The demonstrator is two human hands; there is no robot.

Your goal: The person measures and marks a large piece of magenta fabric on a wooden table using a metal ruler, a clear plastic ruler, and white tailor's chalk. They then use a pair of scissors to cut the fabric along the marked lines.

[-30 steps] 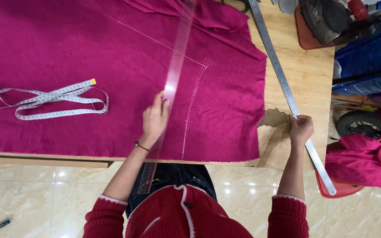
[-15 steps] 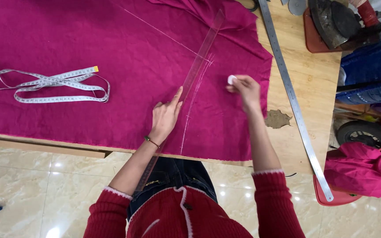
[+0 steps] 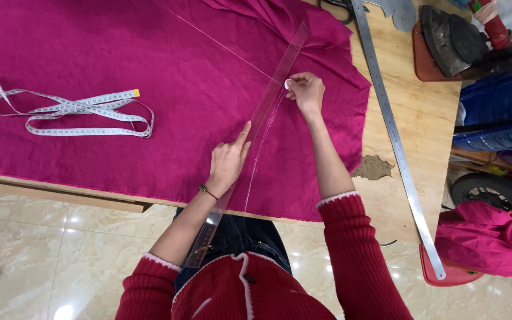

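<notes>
Left hand [image 3: 228, 161] flat, fingers spread, pressing clear ruler [image 3: 261, 118] onto magenta cloth [image 3: 149, 65] on table [image 3: 422, 118], right hand [image 3: 305, 90] pinched on small white piece, probably chalk [image 3: 287, 83], at ruler's edge, tape measure [image 3: 69, 111] well left

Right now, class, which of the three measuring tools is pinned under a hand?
The clear plastic ruler, pressed by the left hand; steel ruler and tape measure lie untouched.

A large magenta cloth [image 3: 120, 71] lies spread over the pale wooden table [image 3: 422, 118]. On the cloth a long clear plastic ruler [image 3: 268, 101] runs diagonally, its near end overhanging the table edge. Left of it lies a coiled white measuring tape [image 3: 69, 112]. Right of the cloth (on bare wood) a long steel ruler [image 3: 395, 136] stretches front to back, with a dark flat iron [image 3: 448, 38] behind it.
</notes>
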